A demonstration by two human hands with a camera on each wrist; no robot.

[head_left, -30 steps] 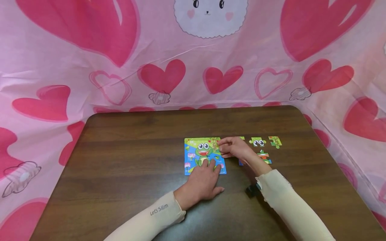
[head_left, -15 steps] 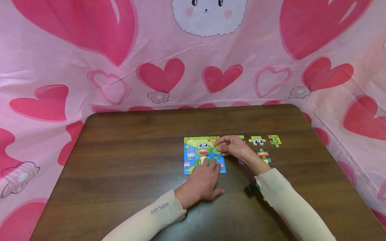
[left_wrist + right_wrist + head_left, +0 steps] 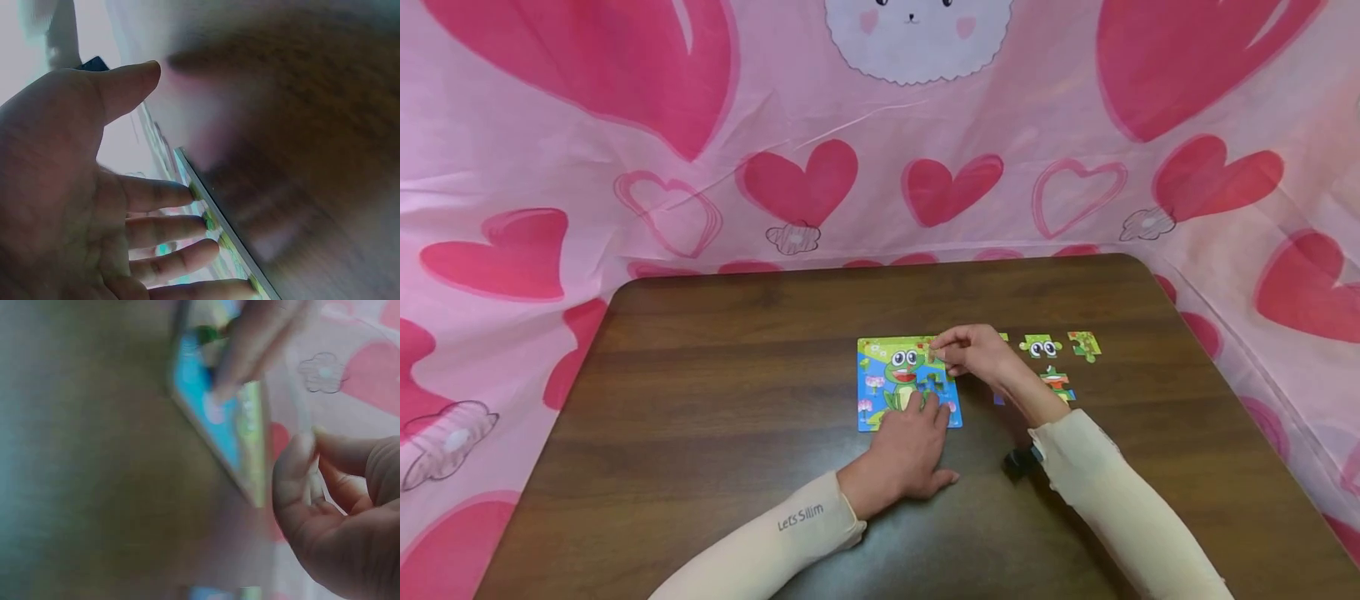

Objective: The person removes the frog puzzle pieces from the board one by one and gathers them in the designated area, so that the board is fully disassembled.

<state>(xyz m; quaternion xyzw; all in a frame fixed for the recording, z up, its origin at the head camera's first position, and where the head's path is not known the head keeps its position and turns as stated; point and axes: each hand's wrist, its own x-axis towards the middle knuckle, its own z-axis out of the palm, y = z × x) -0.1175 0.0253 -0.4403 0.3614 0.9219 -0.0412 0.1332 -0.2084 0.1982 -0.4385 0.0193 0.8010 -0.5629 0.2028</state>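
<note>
A square frog jigsaw puzzle (image 3: 874,367) lies on the brown table in the head view. My left hand (image 3: 906,450) rests on its lower part, fingers extended and thumb held out to the side. The left wrist view shows those fingertips at the edge of the puzzle (image 3: 234,244). Over the upper right corner, my right hand (image 3: 981,354) pinches a small green puzzle piece (image 3: 934,353) between thumb and fingers. A dark gap shows in the puzzle's right side below it. In the right wrist view the right hand (image 3: 350,506) mostly hides the piece.
Loose puzzle pieces lie right of the puzzle: one with eyes (image 3: 1041,348), a corner piece (image 3: 1084,345) and one with a mouth (image 3: 1057,382). Others are partly hidden behind the right hand. A pink heart-patterned cloth (image 3: 865,108) hangs behind the table (image 3: 737,367).
My right hand has lifted slightly away from the puzzle with the piece, and a gap has appeared in the puzzle's right side. The left hand has stayed in place.
</note>
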